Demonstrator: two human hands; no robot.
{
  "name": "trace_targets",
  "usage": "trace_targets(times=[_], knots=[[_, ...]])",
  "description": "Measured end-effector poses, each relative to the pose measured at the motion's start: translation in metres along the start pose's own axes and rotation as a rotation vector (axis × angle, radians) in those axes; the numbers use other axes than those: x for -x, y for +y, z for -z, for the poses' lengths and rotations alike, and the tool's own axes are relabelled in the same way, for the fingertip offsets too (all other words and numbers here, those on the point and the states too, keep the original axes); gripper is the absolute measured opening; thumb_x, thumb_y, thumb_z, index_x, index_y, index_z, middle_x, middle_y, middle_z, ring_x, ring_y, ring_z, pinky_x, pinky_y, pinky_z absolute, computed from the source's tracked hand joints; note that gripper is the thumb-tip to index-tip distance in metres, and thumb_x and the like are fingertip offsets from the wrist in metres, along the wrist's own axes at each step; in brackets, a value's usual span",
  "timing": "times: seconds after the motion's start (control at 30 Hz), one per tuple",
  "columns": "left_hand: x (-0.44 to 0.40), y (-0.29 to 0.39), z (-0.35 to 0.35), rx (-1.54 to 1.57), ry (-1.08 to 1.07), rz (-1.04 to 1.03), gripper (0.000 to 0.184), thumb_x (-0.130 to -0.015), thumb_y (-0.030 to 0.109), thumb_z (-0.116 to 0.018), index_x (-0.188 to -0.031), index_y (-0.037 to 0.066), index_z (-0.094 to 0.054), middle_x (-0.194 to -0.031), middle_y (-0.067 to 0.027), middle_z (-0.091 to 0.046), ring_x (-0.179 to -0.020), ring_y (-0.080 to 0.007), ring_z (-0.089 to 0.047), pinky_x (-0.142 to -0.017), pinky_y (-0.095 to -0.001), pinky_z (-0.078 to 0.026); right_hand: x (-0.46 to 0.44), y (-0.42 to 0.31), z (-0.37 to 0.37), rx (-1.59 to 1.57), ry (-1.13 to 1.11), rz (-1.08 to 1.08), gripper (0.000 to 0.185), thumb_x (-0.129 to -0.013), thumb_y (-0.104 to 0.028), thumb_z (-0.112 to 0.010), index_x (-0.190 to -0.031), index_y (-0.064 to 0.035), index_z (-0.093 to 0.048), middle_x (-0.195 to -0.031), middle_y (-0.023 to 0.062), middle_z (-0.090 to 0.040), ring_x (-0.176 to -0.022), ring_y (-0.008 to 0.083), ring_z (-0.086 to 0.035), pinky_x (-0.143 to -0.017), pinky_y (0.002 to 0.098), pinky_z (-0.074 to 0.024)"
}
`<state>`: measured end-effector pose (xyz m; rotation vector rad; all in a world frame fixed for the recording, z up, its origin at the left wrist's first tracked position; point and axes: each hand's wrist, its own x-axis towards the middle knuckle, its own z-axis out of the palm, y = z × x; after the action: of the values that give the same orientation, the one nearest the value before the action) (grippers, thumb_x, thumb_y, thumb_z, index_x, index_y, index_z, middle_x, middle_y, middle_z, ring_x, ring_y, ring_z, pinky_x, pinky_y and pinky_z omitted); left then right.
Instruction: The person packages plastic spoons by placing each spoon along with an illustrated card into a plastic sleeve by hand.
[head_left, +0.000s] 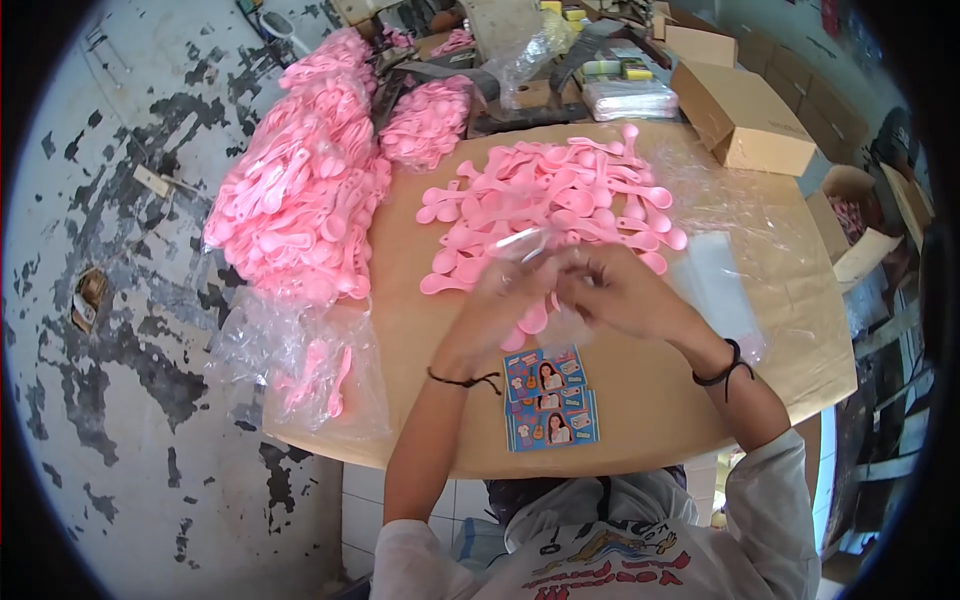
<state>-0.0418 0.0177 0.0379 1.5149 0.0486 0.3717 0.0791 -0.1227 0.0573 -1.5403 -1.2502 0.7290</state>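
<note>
1. The left hand (505,292) and right hand (628,292) meet in the middle of the view, above the table (660,425), with their fingertips close together.
2. The left hand's fingers are bent round some clear plastic (525,243), which glints at its fingertips. The right hand's fingers are curled in towards it, but they are blurred, so I cannot tell whether they grip anything.
3. A pink spoon (534,320) shows just below the gap between the hands; whether it lies inside the plastic is unclear.
4. Directly beyond the hands, a loose heap of pink spoons (575,195) spreads over the table.
5. On the body side of the hands, between the forearms, overlapping blue cards (550,425) lie flat.
6. Just right of the right hand is a flat pile of clear bags (715,280).
7. Well to the left of the left hand stands a bulging sack of spoons (300,200), with a smaller spoon bag (425,120) beside it, farther from the hands. Nearer the body, crumpled plastic (250,335) lies with a few spoons.
8. Far beyond the right hand sits a cardboard box (745,115).
</note>
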Motion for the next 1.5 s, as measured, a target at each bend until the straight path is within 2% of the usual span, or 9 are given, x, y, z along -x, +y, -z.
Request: trace_targets(times=[0.13,0.17,0.27,0.57,0.77,0.87,0.97,1.4,1.5], knots=[[-0.009,0.002,0.013,0.382,0.128,0.075,0.045,-0.102,0.029,-0.044,-0.135,0.0,-0.041,-0.12,-0.0187,-0.06,-0.105,-0.0284,-0.063,-0.09,-0.0391,-0.052,0.013,0.013,-0.01,0.367,-0.295,0.021,0.024,-0.091,-0.021,-0.062,-0.107,-0.0033,-0.064,-0.08,0.006,-0.063,-0.07,0.0215,-0.06,-0.066,0.0339,-0.0491],[-0.006,0.006,0.024,0.428,0.163,0.081,0.045,-0.103,0.027,-0.042,-0.138,0.0,-0.035,-0.125,-0.0204,-0.057,-0.111,-0.0299,-0.06,-0.094,-0.0393,-0.052,0.019,0.001,-0.012,0.428,-0.322,0.181,0.033,-0.085,-0.028,-0.068,-0.107,-0.0036,-0.066,-0.085,0.0122,-0.064,-0.086,0.0298,-0.06,-0.082,0.0424,-0.0464],[-0.011,-0.01,0.037,0.532,0.241,0.029,0.045,-0.103,0.025,-0.042,-0.139,0.0,-0.032,-0.13,-0.0218,-0.053,-0.113,-0.0318,-0.059,-0.097,-0.042,-0.051,0.027,0.046,-0.034,0.628,-0.088,0.305,0.035,-0.08,-0.029,-0.072,-0.107,-0.0063,-0.066,-0.096,0.0129,-0.062,-0.095,0.0294,-0.057,-0.087,0.0428,-0.0437],[-0.011,-0.011,0.03,0.568,0.288,0.088,0.04,-0.098,0.018,-0.055,-0.127,-0.005,-0.042,-0.121,-0.017,-0.057,-0.106,-0.0277,-0.063,-0.094,-0.0386,-0.053,0.015,0.049,-0.014,0.277,-0.283,-0.167,0.029,-0.082,-0.026,-0.072,-0.101,-0.0043,-0.068,-0.096,0.0126,-0.063,-0.086,0.0276,-0.059,-0.078,0.0389,-0.0455],[-0.01,-0.011,0.02,0.436,0.368,0.055,0.033,-0.094,0.017,-0.062,-0.116,-0.005,-0.054,-0.105,-0.0114,-0.064,-0.101,-0.0222,-0.064,-0.091,-0.0327,-0.053,0.015,0.065,-0.012,0.505,-0.003,0.414,0.024,-0.089,-0.02,-0.065,-0.105,-0.002,-0.067,-0.072,0.0135,-0.061,-0.066,0.0246,-0.058,-0.065,0.0369,-0.047],[-0.011,-0.018,0.026,0.451,0.379,0.005,0.035,-0.094,0.02,-0.062,-0.118,-0.004,-0.053,-0.108,-0.0115,-0.062,-0.104,-0.0206,-0.061,-0.091,-0.0325,-0.052,0.016,0.055,0.002,0.158,0.133,0.015,0.022,-0.093,-0.02,-0.061,-0.104,-0.0022,-0.068,-0.072,0.0063,-0.063,-0.061,0.0149,-0.055,-0.059,0.0321,-0.0465],[-0.01,-0.016,0.022,0.51,0.455,-0.024,0.039,-0.095,0.024,-0.06,-0.121,-0.002,-0.049,-0.118,-0.0133,-0.057,-0.108,-0.0199,-0.059,-0.094,-0.0334,-0.05,0.015,0.05,0.014,-0.033,0.244,-0.125,0.022,-0.096,-0.021,-0.058,-0.105,-0.0034,-0.068,-0.073,-0.0005,-0.061,-0.057,0.0058,-0.05,-0.052,0.0248,-0.0441],[-0.009,-0.019,0.006,0.581,0.436,-0.009,0.04,-0.099,0.025,-0.052,-0.13,0.001,-0.04,-0.123,-0.0175,-0.055,-0.117,-0.0247,-0.056,-0.101,-0.0353,-0.047,0.005,0.043,-0.018,-0.276,0.341,-0.081,0.026,-0.097,-0.022,-0.057,-0.115,-0.003,-0.062,-0.075,-0.0007,-0.061,-0.055,0.0032,-0.052,-0.048,0.0188,-0.0419],[-0.01,-0.011,-0.004,0.533,0.455,-0.022,0.037,-0.096,0.025,-0.058,-0.121,0.0,-0.047,-0.115,-0.0176,-0.061,-0.105,-0.021,-0.063,-0.081,-0.028,-0.053,0.005,0.048,-0.016,-0.252,0.344,-0.038,0.026,-0.097,-0.021,-0.058,-0.114,-0.003,-0.062,-0.075,0.0002,-0.062,-0.057,0.004,-0.055,-0.048,0.0193,-0.0423]])
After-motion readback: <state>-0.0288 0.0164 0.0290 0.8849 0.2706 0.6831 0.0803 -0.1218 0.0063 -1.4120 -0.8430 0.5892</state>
